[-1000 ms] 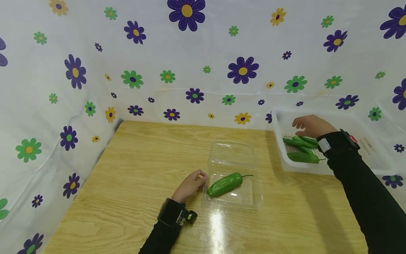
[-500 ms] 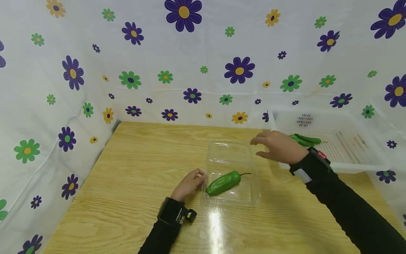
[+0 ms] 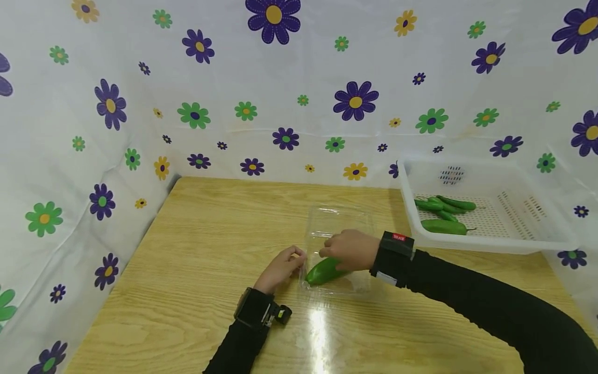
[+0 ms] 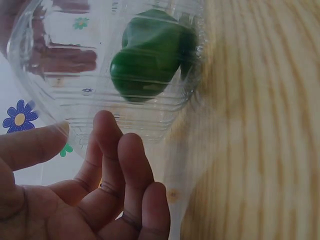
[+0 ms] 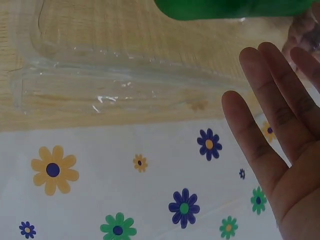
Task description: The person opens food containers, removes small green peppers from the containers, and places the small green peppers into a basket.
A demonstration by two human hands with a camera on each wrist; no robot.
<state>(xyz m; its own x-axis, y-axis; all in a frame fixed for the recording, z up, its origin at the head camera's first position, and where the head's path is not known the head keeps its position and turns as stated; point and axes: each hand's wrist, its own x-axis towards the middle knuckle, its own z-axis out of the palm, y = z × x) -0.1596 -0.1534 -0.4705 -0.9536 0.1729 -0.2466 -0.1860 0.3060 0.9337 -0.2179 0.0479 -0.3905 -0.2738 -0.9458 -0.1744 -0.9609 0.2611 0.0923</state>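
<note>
A clear plastic clamshell box [image 3: 338, 221] lies open on the table, its lid folded back toward the wall. One large green pepper [image 3: 321, 271] rests in its front half; its stem end is hidden by my right hand [image 3: 351, 250]. That hand is over the pepper, and in the right wrist view its fingers [image 5: 280, 100] are straight and apart from the pepper [image 5: 225, 7]. At the box's left edge is my left hand [image 3: 279, 270]. In the left wrist view its thumb and index finger are lightly on either side of the rim, with the pepper [image 4: 145, 60] behind the plastic.
A white perforated basket [image 3: 495, 241] stands at the back right, with several green peppers [image 3: 444, 227] at its left end. Flower-printed cloth [image 3: 280, 78] covers the walls behind and to the left of the wooden table [image 3: 210, 218].
My right hand has come from over the basket, leftward and nearer, to the pepper in the box. My left hand has stayed at the box's edge.
</note>
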